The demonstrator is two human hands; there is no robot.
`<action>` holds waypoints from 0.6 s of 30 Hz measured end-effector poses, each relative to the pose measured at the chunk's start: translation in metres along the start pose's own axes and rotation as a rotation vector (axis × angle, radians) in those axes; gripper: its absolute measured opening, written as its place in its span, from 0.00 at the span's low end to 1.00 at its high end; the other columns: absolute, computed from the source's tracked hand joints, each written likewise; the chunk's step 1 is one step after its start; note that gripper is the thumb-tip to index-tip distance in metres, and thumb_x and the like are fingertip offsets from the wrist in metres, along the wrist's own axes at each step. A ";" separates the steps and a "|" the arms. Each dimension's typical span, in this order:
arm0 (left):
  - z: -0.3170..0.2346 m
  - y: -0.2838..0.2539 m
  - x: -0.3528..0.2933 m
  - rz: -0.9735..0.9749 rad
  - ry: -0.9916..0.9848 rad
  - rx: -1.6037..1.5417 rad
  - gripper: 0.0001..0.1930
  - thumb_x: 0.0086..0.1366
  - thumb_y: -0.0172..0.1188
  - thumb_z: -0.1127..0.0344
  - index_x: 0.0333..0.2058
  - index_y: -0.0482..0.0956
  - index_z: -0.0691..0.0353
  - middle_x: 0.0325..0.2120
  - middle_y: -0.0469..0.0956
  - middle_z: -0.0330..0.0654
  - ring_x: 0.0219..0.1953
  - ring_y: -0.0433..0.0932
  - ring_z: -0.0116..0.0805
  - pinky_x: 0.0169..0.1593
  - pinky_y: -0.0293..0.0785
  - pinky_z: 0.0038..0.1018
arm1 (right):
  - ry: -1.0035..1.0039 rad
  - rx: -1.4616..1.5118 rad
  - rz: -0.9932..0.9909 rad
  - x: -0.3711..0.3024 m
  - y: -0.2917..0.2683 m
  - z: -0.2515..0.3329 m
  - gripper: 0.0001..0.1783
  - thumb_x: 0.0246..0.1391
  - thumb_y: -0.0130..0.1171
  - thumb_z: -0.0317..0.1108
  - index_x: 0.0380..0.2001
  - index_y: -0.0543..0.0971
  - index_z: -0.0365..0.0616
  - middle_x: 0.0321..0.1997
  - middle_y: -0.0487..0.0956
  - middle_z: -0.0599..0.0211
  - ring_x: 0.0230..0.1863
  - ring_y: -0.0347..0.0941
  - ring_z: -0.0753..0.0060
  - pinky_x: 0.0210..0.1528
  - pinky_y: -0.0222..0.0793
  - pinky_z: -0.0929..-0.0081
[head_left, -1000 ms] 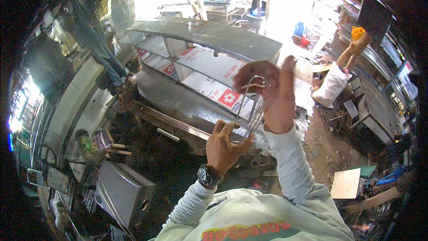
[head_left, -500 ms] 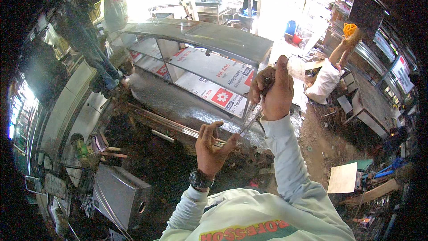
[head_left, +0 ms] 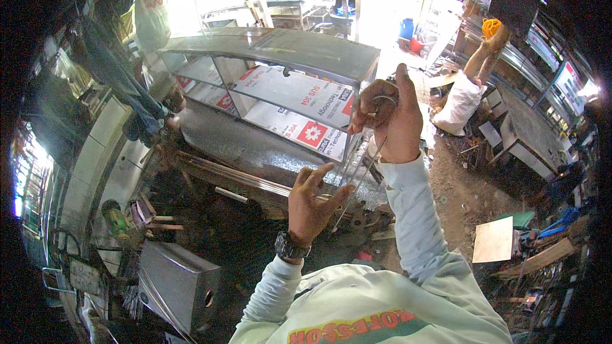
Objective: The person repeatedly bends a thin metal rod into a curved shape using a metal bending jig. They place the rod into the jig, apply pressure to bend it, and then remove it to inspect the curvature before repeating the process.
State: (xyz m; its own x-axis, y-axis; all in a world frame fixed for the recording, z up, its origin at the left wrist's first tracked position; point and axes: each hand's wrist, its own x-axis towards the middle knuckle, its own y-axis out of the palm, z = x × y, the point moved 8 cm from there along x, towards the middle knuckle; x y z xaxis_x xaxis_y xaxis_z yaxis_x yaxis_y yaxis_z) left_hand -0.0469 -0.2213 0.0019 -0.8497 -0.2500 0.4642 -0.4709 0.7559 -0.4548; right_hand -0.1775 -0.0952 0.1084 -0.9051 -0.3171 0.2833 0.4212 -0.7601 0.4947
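Observation:
My right hand [head_left: 390, 118] is raised in front of the cabinet, its fingers curled round thin metal rods [head_left: 361, 181] and the thumb pointing up. One thin piece curves above the curled fingers. From this hand the rods slant down and to the left, past my left thumb. My left hand [head_left: 311, 204], with a dark watch [head_left: 291, 246] on its wrist, hovers beside the rods' lower part. Its thumb and fingers are spread, with nothing visible between them. Behind both hands stands a grey metal cabinet [head_left: 274, 43] with shelves lined in white printed film [head_left: 268, 120].
Long metal bars [head_left: 233, 175] lie along the bench's near edge. At lower left is a grey metal box [head_left: 175, 283]. Clothes [head_left: 115, 70] hang on the left. A white sack [head_left: 458, 105] and a low table [head_left: 529, 134] stand right, above a pale board [head_left: 493, 240].
The view has shifted slightly. The rods in my right hand have swung to a steeper slant, and a curved piece now shows above the fingers. My left hand stays spread near them.

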 end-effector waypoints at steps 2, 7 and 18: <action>0.010 0.009 0.003 0.072 -0.032 -0.147 0.16 0.60 0.73 0.60 0.41 0.85 0.65 0.31 0.78 0.45 0.32 0.78 0.36 0.38 0.74 0.29 | 0.037 0.047 0.079 0.000 0.004 -0.001 0.42 0.69 0.36 0.67 0.20 0.77 0.40 0.18 0.77 0.56 0.19 0.75 0.59 0.24 0.77 0.60; 0.013 0.005 0.010 0.107 -0.081 -0.386 0.10 0.67 0.66 0.65 0.35 0.87 0.68 0.29 0.79 0.43 0.31 0.76 0.28 0.37 0.72 0.26 | 0.036 0.292 0.330 0.003 0.016 -0.007 0.45 0.68 0.32 0.69 0.45 0.80 0.34 0.41 0.84 0.46 0.42 0.83 0.53 0.45 0.80 0.59; 0.033 -0.025 0.027 0.045 -0.292 -0.723 0.10 0.69 0.65 0.65 0.39 0.87 0.67 0.32 0.80 0.36 0.33 0.74 0.20 0.37 0.69 0.19 | 0.273 0.063 0.375 -0.067 -0.024 -0.141 0.23 0.73 0.47 0.44 0.60 0.70 0.36 0.55 0.79 0.51 0.56 0.78 0.54 0.58 0.77 0.55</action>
State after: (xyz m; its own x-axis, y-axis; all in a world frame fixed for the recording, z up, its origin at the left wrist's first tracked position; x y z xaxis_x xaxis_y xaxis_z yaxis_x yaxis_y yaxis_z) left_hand -0.0662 -0.2668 0.0004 -0.9395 -0.2832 0.1929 -0.2482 0.9505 0.1869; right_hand -0.1355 -0.1359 -0.0387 -0.6685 -0.7074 0.2294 0.7171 -0.5314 0.4510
